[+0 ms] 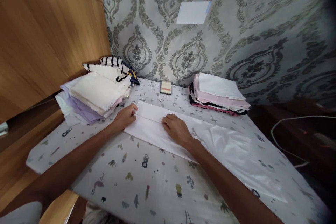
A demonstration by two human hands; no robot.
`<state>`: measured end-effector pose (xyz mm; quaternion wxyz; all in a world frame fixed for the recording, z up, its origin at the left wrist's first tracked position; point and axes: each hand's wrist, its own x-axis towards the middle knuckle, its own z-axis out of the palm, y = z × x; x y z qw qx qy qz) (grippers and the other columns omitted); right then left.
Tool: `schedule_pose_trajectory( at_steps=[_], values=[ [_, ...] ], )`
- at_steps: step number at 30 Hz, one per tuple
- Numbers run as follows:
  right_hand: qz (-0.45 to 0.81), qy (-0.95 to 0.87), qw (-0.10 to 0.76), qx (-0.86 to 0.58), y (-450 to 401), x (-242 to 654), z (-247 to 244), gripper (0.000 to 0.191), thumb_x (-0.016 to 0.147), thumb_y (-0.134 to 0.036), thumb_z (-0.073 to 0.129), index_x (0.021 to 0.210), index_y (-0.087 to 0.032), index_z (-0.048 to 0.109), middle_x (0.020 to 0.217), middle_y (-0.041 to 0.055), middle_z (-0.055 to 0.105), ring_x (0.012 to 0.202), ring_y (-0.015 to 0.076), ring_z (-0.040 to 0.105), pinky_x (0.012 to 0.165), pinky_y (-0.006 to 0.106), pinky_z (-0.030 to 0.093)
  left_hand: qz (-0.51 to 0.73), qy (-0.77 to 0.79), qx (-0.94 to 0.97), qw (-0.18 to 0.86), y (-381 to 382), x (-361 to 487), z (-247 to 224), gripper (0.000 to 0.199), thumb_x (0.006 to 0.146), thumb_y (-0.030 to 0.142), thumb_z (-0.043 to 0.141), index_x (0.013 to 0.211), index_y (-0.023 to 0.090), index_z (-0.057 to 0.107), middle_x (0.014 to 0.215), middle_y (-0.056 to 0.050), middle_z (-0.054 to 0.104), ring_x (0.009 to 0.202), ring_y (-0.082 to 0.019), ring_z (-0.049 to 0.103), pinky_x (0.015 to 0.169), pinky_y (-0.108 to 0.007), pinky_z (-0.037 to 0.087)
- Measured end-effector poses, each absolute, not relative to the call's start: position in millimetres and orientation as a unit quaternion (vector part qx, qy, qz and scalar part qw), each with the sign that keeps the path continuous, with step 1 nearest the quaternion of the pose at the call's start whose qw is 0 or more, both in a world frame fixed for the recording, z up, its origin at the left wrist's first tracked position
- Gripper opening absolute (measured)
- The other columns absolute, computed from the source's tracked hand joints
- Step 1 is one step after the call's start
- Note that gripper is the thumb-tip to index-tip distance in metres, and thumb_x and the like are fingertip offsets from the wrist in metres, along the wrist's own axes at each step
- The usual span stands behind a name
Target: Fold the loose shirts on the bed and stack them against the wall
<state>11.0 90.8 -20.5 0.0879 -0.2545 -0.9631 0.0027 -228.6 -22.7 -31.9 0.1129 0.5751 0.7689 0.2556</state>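
Nearest me, two bare forearms [223, 178] reach over the patterned table [157, 182] to a white garment [154, 131] stretched from the middle toward near right. My left hand [124, 117] is nearly closed, fingertips pinching the garment's left edge. My right hand [177, 129] rests on it farther right, fingers bent; I can't tell whether they grip. I judge the folding partway done: the left part lies narrow and fairly flat, with a layer edge running between the hands, while the right part remains to be squared, loose and rumpled. Far right sits a neatly folded stack [220, 94]; far left, a looser pile [97, 91].
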Motion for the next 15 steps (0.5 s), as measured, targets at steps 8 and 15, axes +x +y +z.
schedule_pose_trajectory(
  at_steps=[8,15],
  values=[
    [0.011,-0.961,0.068,-0.268,86.6,10.4,-15.4,0.021,0.091,-0.009,0.047,0.089,-0.02,0.066,0.094,0.008,0.068,0.093,0.0227,0.06,0.072,0.031,0.043,0.197,0.768,0.608,0.04,-25.9,-220.8,-30.0,0.032,0.079,0.01,0.045,0.107,0.02,0.059,0.103,-0.009,0.059,0.098,-0.026,0.06,0.083,-0.038,0.047],
    [0.083,-0.966,0.096,-0.227,65.2,-19.4,-7.3,0.023,0.097,-0.02,0.052,0.112,-0.013,0.068,0.112,0.0121,0.066,0.105,0.0244,0.057,0.092,0.036,0.043,0.292,0.742,0.603,0.037,-24.2,-244.9,-37.4,0.029,0.08,0.005,0.038,0.097,0.019,0.057,0.096,-0.006,0.061,0.094,-0.02,0.059,0.087,-0.033,0.046]
  ],
)
